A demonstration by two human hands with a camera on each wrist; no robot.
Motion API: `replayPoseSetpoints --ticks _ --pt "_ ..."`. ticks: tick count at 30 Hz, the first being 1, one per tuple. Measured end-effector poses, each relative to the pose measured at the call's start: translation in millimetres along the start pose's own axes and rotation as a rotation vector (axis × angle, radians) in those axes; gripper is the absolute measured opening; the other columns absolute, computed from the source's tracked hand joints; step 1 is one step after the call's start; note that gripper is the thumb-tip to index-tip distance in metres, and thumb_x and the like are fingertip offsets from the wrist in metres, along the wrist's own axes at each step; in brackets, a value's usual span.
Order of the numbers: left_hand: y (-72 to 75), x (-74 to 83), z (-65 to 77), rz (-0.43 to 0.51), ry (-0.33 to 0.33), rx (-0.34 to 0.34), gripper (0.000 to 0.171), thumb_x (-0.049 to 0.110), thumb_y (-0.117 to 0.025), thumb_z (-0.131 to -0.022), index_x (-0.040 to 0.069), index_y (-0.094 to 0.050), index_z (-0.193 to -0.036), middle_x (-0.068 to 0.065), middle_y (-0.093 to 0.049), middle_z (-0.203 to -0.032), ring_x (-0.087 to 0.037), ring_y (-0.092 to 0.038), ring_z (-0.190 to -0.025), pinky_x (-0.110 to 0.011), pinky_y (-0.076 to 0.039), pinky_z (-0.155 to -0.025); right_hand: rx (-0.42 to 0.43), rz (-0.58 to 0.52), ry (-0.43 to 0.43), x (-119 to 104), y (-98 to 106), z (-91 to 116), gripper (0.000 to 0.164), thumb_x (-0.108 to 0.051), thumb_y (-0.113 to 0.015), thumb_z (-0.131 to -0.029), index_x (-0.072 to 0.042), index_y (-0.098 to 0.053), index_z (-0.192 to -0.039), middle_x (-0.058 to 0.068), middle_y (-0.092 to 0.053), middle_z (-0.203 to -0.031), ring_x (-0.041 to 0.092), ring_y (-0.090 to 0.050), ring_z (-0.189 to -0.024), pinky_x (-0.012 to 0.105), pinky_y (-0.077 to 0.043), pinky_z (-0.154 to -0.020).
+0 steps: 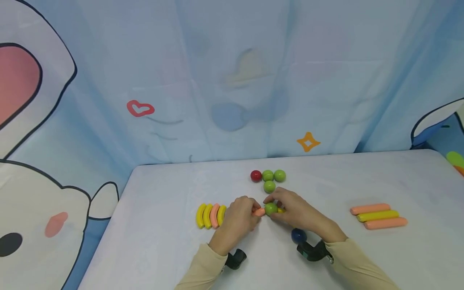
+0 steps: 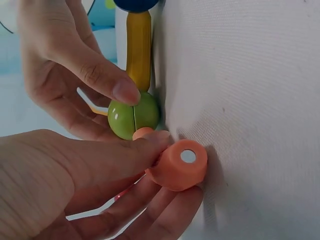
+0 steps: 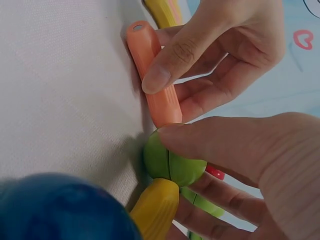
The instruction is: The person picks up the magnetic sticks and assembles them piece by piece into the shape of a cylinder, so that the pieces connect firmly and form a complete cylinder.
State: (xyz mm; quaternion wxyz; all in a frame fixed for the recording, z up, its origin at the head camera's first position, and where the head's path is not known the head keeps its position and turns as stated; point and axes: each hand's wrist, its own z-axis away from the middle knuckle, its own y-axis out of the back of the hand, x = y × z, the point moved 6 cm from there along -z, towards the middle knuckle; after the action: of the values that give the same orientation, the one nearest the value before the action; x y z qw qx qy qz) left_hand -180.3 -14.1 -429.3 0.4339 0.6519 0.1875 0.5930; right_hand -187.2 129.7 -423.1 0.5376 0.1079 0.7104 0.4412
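Heart-printed curtain, green ball in right hand

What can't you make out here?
Head: most of the held orange stick, behind the left hand.
Head: most of the yellow stick beside the held green ball, behind the right hand.
Left wrist: part of the blue ball, cut by the top edge.
Right wrist: most of the red ball, behind the right hand.

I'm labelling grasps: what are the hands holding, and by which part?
The left hand pinches an orange stick about mid-length; the right hand pinches a green ball by its opposite sides.
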Motion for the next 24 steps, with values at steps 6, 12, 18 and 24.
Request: replayPoseSetpoints --ticks 6,12,18,24 --pt "2.2 5.2 0.7 -0.089 -0.019 0.037 0.017 0.005 -0.086 -0.086 0.000 -0.077 -0.099 -0.005 -0.069 -0.087 -0.010 -0.055 -0.064 -0.020 -0.049 -0.059 0.001 0.018 -0.015 -1.5 -0.2 -0.3 0.030 -0.001 -0.085 -0.084 -0.003 -0.073 -0.111 0.001 -0.064 -0.103 0.016 -0.058 -0.086 0.033 -0.055 -0.077" --pt "1.4 8.9 1.7 -0.186 -0.054 0.080 0.016 0.007 -0.087 -0.086 0.004 -0.079 -0.100 -0.003 -0.068 -0.087 -0.013 -0.060 -0.072 -0.024 -0.054 -0.067 0.002 0.033 -0.036 -2.2 0.0 0.6 0.030 -0.002 -0.086 -0.084 -0.003 -0.073 -0.111 0.001 -0.063 -0.101 0.015 -0.058 -0.085 0.033 -0.054 -0.076" --pt "0.3 6.4 3.1 -0.178 -0.044 0.077 0.017 0.009 -0.086 -0.088 0.004 -0.078 -0.102 -0.002 -0.065 -0.086 -0.012 -0.056 -0.071 -0.022 -0.051 -0.065 -0.001 0.033 -0.053 -0.5 -0.6 1.7 0.030 -0.003 -0.087 -0.084 -0.004 -0.073 -0.111 0.001 -0.063 -0.101 0.015 -0.058 -0.085 0.033 -0.054 -0.075" --pt "0.7 3.0 4.4 -0.138 -0.079 0.117 0.016 0.014 -0.084 -0.091 0.002 -0.078 -0.099 -0.002 -0.062 -0.082 -0.009 -0.052 -0.066 -0.019 -0.045 -0.059 0.008 0.038 -0.119 4.4 0.4 4.5 0.030 -0.005 -0.086 -0.084 -0.004 -0.074 -0.111 0.001 -0.063 -0.101 0.018 -0.061 -0.088 0.037 -0.057 -0.079"
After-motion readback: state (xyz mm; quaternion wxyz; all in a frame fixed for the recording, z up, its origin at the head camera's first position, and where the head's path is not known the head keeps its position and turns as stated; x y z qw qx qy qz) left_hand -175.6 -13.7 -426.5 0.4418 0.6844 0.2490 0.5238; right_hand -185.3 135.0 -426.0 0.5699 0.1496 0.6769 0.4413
